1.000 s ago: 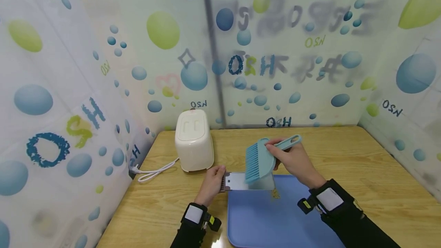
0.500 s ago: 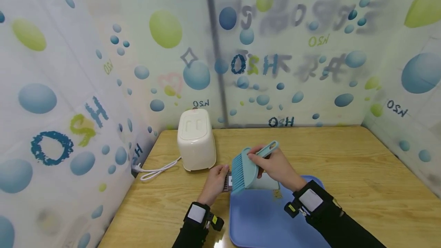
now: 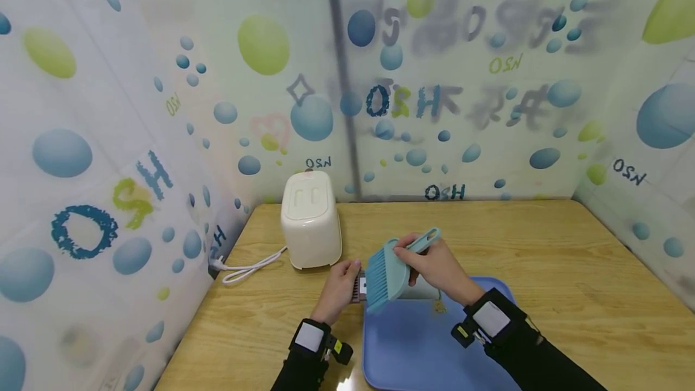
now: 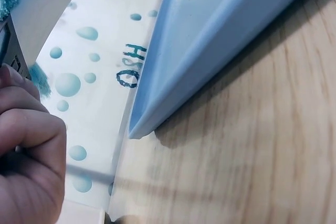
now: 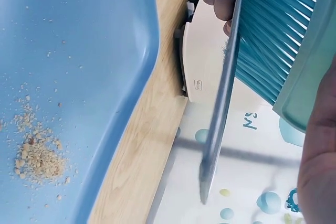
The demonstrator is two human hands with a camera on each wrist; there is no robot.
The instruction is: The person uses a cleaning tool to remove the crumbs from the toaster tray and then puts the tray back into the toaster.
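Observation:
My left hand (image 3: 335, 292) pinches the end of a thin metal crumb tray (image 5: 219, 114), held level over the blue tray (image 3: 418, 349). A teal brush (image 3: 398, 273) is in my right hand (image 3: 437, 267), gripped near the base of its handle. Its bristles (image 5: 273, 30) press against the crumb tray's face close to my left fingers, as the right wrist view shows. Below, a small heap of pale crumbs (image 5: 41, 158) lies on the blue tray, with finer bits scattered round it. The brush hides much of the crumb tray in the head view.
A cream toaster (image 3: 311, 222) stands behind my left hand, its white cord (image 3: 247, 270) looped on the wooden table (image 3: 260, 324) to its left. Patterned curtains (image 3: 260, 125) enclose the back and both sides.
My right hand has swept the brush left along the crumb tray towards my left hand, then dropped slightly. The left hand keeps its hold in about the same place.

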